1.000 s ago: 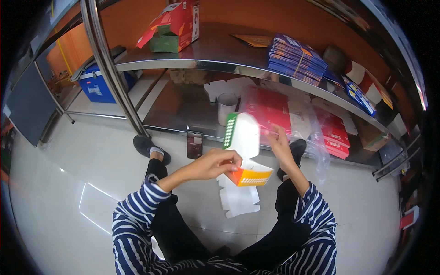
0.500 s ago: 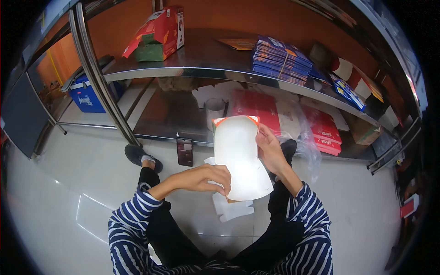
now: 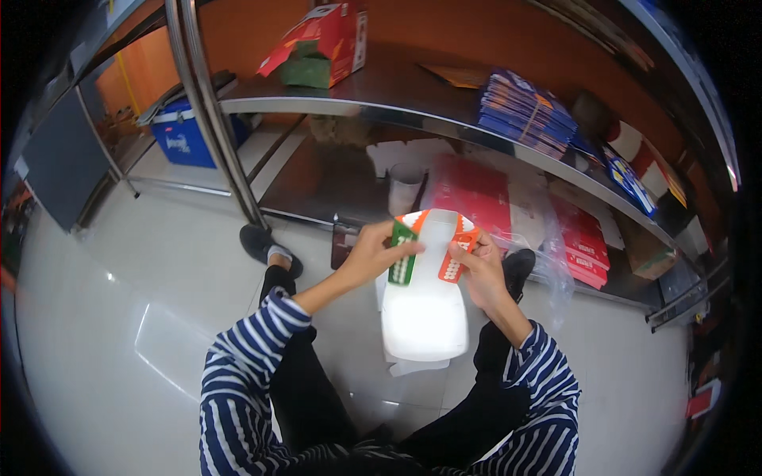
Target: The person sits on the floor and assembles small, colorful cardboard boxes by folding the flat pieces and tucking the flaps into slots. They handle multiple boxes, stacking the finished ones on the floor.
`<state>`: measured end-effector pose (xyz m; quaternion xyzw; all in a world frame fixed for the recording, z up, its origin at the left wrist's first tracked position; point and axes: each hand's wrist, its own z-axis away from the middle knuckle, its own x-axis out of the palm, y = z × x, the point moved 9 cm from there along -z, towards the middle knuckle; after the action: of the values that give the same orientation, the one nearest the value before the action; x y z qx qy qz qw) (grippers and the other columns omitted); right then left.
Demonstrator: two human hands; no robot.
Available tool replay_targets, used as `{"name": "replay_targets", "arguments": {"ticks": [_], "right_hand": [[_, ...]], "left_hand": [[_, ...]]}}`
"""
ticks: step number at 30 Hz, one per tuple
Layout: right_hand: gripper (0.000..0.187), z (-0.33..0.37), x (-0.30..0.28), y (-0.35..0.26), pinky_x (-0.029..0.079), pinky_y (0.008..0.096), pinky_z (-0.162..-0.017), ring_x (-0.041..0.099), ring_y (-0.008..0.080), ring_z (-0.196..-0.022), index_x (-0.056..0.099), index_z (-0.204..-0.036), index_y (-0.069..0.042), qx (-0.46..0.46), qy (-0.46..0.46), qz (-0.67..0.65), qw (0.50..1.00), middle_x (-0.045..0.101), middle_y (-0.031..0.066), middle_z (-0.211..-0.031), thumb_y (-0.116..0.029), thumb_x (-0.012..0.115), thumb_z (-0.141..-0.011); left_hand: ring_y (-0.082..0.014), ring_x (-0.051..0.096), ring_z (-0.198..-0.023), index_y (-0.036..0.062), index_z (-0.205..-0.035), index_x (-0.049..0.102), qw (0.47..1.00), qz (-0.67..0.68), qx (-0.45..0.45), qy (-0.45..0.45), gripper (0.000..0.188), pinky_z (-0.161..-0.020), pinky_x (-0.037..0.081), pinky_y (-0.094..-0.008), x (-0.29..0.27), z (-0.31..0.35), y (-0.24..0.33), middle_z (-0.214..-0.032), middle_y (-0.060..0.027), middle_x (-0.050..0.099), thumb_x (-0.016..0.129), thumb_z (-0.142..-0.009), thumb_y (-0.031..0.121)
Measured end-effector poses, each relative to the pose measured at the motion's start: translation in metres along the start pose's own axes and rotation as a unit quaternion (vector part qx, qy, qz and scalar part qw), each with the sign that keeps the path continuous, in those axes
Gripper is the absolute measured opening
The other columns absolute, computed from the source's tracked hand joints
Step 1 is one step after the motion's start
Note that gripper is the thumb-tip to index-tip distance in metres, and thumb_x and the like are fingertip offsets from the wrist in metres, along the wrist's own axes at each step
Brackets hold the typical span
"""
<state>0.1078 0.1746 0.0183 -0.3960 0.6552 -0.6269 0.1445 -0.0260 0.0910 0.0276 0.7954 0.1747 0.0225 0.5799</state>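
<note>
I hold a flat, unfolded carton blank (image 3: 425,313) in front of me, its white inner side facing up and its green and orange printed flaps at the far end. My left hand (image 3: 373,252) pinches the green flap on the left. My right hand (image 3: 476,266) grips the orange flap on the right. More white blanks (image 3: 409,366) lie on the floor under it, between my knees.
A low steel shelf (image 3: 333,186) ahead carries red packets (image 3: 472,198), a plastic cup (image 3: 403,186) and clear bags. The upper shelf (image 3: 381,103) holds an open red box (image 3: 321,44) and a stack of blue packs (image 3: 528,115). A steel post (image 3: 214,119) stands left; a blue crate (image 3: 186,139) behind it.
The carton blank has turned and dropped from upright to lying flat toward me. Both hands have shifted to its far end and now fold in the coloured flaps.
</note>
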Motion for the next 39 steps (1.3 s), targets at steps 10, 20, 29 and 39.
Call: {"name": "replay_targets", "arguments": {"ticks": [10, 20, 29, 39], "right_hand": [[0.026, -0.028, 0.11, -0.107, 0.048, 0.0234, -0.077, 0.059, 0.0097, -0.082, 0.051, -0.105, -0.001, -0.17, -0.135, 0.244, 0.945, 0.062, 0.0079, -0.095, -0.004, 0.062, -0.082], [0.029, -0.023, 0.224, -0.125, 0.05, 0.0269, -0.077, 0.058, 0.0134, -0.089, 0.056, -0.105, 0.002, -0.399, -0.147, 0.127, 0.896, 0.061, 0.0072, -0.099, -0.002, 0.066, -0.078], [0.03, -0.006, 0.203, -0.026, 0.048, 0.0288, -0.07, 0.06, 0.0178, -0.081, 0.056, -0.098, 0.0, -0.29, -0.276, 0.354, 0.845, 0.061, 0.0112, -0.096, -0.023, 0.064, -0.081], [0.016, 0.159, 0.285, 0.023, 0.055, 0.0335, -0.067, 0.064, 0.0263, -0.078, 0.046, -0.065, -0.003, -0.318, -0.582, 0.142, 0.735, 0.064, 0.0131, -0.089, 0.001, 0.06, -0.07]], "left_hand": [[-0.0088, 0.055, -0.052, 0.0038, -0.087, 0.066, 0.903, -0.228, 0.318, 0.178, 0.025, -0.048, 0.041, -0.0231, -0.089, 0.023, 0.147, -0.063, -0.007, 0.061, 0.071, -0.074, 0.025], [-0.0276, 0.041, -0.117, 0.0074, -0.128, 0.038, 0.864, -0.414, 0.133, 0.254, 0.097, -0.096, 0.032, -0.0391, -0.232, 0.224, 0.198, -0.129, -0.0131, 0.04, 0.077, -0.053, 0.055], [-0.0437, 0.024, -0.127, 0.0212, -0.131, 0.041, 0.771, -0.564, -0.242, 0.17, 0.099, -0.101, 0.025, -0.0539, -0.132, 0.382, 0.004, -0.141, -0.0123, 0.027, 0.072, -0.047, 0.064], [-0.0272, 0.057, -0.083, 0.0128, -0.116, 0.053, 0.778, -0.563, -0.131, 0.246, 0.058, -0.071, 0.045, -0.0363, -0.196, 0.359, -0.028, -0.095, -0.0083, 0.058, 0.061, -0.072, 0.049]]}}
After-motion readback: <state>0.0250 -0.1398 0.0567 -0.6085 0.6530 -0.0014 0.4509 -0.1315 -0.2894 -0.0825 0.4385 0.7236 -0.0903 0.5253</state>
